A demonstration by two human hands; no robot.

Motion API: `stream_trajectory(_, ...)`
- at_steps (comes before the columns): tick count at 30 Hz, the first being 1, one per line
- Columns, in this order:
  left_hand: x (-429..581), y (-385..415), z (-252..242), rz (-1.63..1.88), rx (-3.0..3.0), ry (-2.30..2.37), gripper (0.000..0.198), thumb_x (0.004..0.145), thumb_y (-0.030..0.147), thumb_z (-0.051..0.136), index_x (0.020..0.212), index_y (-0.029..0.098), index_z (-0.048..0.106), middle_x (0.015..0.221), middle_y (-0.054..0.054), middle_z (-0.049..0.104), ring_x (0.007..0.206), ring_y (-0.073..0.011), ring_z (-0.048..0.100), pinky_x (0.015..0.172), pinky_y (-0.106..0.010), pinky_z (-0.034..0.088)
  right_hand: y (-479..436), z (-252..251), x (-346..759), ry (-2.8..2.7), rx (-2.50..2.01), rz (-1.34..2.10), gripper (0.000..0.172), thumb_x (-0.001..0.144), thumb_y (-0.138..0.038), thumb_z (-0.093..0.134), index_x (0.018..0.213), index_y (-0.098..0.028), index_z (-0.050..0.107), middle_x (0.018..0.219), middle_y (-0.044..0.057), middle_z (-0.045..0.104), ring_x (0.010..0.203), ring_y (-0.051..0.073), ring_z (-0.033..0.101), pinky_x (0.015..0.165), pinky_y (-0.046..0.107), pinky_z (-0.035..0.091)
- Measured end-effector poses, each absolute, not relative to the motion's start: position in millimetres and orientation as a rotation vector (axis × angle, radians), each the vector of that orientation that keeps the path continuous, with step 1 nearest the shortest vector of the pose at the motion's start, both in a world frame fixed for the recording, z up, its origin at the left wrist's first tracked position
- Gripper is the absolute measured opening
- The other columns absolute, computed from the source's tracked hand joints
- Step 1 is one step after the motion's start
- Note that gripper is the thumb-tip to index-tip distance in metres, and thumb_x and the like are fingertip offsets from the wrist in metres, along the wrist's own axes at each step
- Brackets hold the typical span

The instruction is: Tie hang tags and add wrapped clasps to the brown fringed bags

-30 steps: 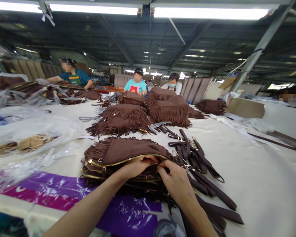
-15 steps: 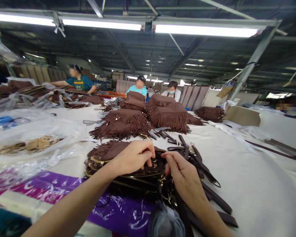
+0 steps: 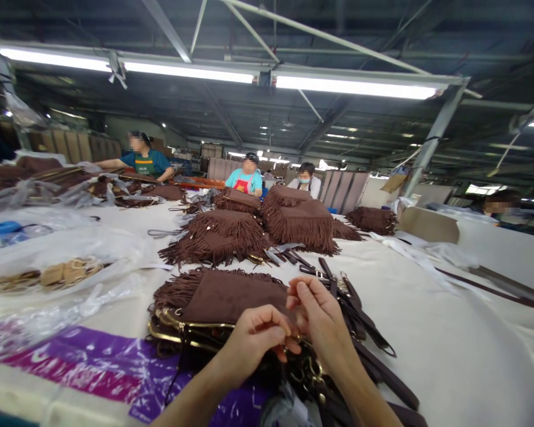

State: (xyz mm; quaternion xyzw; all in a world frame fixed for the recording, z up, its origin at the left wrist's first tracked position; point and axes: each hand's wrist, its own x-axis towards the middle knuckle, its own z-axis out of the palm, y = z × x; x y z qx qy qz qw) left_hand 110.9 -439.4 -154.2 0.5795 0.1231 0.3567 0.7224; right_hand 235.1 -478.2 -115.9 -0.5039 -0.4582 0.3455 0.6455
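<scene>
A brown fringed bag (image 3: 235,296) with gold zips lies at the top of a small stack in front of me. Over its near right edge, my left hand (image 3: 264,335) is closed, thumb pressed against the curled fingers. Close beside it, my right hand (image 3: 318,314) is also closed in a pinch, its fingertips nearly meeting those of the left. Whatever the fingers hold, if anything, is too small to make out. Dark brown straps (image 3: 385,370) with metal clasps lie to the right of the bag, partly under my right forearm.
More fringed bags (image 3: 300,222) are piled farther back. Clear plastic (image 3: 120,249) and a purple printed bag (image 3: 93,344) lie at the left. A grey roll (image 3: 285,409) stands at the near edge. Co-workers (image 3: 244,175) sit across the white table (image 3: 449,332).
Both hands have come off the bag's open zipped top and drawn together nearer to me. The bag's flap now lies flatter, its brown face showing. The camera view has tilted up a little.
</scene>
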Motion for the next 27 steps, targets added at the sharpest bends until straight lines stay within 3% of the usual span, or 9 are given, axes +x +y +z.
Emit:
stream_trajectory(2, 111.7, -438.2, -159.2, 0.795, 1.209, 0.266, 0.023, 0.074, 0.032, 0.069, 0.073, 0.01, 0.064, 0.07, -0.007, 0.068, 0.062, -0.0151, 0.065, 0.06, -0.024, 0.049, -481.1, -119.9, 239.0, -0.961, -1.074, 0.871, 0.045, 0.074, -0.06, 0.072, 0.087, -0.019, 0.061, 0.071, -0.002, 0.06, 0.044, 0.005, 0.039, 0.036, 0.014, 0.023)
stream_trajectory(4, 112.7, -437.2, -164.0, 0.807, 1.155, 0.281, 0.022, 0.073, 0.031, 0.07, 0.073, 0.009, 0.065, 0.067, -0.006, 0.068, 0.059, -0.0135, 0.063, 0.061, -0.024, 0.05, -486.0, -124.7, 243.8, -0.861, -1.027, 0.882, 0.048, 0.07, -0.061, 0.076, 0.088, -0.019, 0.064, 0.084, 0.003, 0.065, 0.065, 0.012, 0.057, 0.041, 0.014, 0.036)
stream_trajectory(6, 113.4, -437.1, -167.2, 0.828, 1.115, 0.306, 0.022, 0.072, 0.031, 0.071, 0.073, 0.009, 0.066, 0.066, -0.006, 0.068, 0.058, -0.0133, 0.063, 0.061, -0.024, 0.049, -493.2, -129.4, 249.9, -0.745, -1.006, 0.826, 0.05, 0.065, -0.062, 0.079, 0.088, -0.019, 0.067, 0.093, 0.006, 0.067, 0.083, 0.018, 0.062, 0.048, 0.016, 0.045)
stream_trajectory(14, 111.3, -441.7, -164.2, 0.806, 1.142, 0.33, 0.022, 0.072, 0.031, 0.072, 0.072, 0.01, 0.066, 0.065, -0.006, 0.069, 0.059, -0.0136, 0.063, 0.062, -0.024, 0.048, -520.1, -137.3, 249.8, -0.68, -1.085, 0.96, 0.053, 0.054, -0.051, 0.09, 0.091, -0.015, 0.073, 0.078, 0.006, 0.071, 0.044, 0.005, 0.05, 0.031, 0.01, 0.032)
stream_trajectory(17, 111.2, -444.3, -162.2, 0.79, 1.159, 0.343, 0.024, 0.071, 0.033, 0.073, 0.073, 0.01, 0.065, 0.064, -0.006, 0.069, 0.058, -0.0136, 0.062, 0.062, -0.025, 0.048, -517.8, -135.0, 238.9, -0.674, -1.042, 0.99, 0.049, 0.053, -0.048, 0.092, 0.085, -0.015, 0.074, 0.076, 0.007, 0.072, 0.048, 0.009, 0.058, 0.034, 0.011, 0.04)
stream_trajectory(21, 108.8, -446.5, -158.8, 0.805, 1.144, 0.349, 0.025, 0.07, 0.034, 0.073, 0.073, 0.011, 0.064, 0.067, -0.005, 0.067, 0.059, -0.0127, 0.06, 0.063, -0.026, 0.049, -514.4, -135.6, 234.7, -0.681, -0.973, 1.032, 0.039, 0.055, -0.042, 0.093, 0.077, -0.017, 0.074, 0.072, 0.005, 0.073, 0.057, 0.013, 0.066, 0.051, 0.019, 0.057)
stream_trajectory(24, 104.8, -444.4, -155.8, 0.874, 1.134, 0.367, 0.026, 0.074, 0.037, 0.069, 0.073, 0.013, 0.059, 0.078, -0.005, 0.067, 0.062, -0.0134, 0.061, 0.058, -0.025, 0.048, -515.2, -144.7, 242.0, -0.705, -1.012, 1.007, 0.04, 0.058, -0.043, 0.092, 0.084, -0.017, 0.076, 0.072, 0.005, 0.074, 0.064, 0.016, 0.069, 0.063, 0.023, 0.06)
stream_trajectory(27, 101.6, -441.6, -154.6, 0.924, 1.175, 0.403, 0.021, 0.078, 0.034, 0.062, 0.075, 0.015, 0.056, 0.069, -0.001, 0.062, 0.053, -0.0109, 0.055, 0.05, -0.022, 0.041, -517.6, -156.2, 250.8, -0.805, -1.113, 0.9, 0.042, 0.063, -0.047, 0.088, 0.09, -0.017, 0.076, 0.076, 0.006, 0.074, 0.065, 0.015, 0.068, 0.062, 0.023, 0.06)
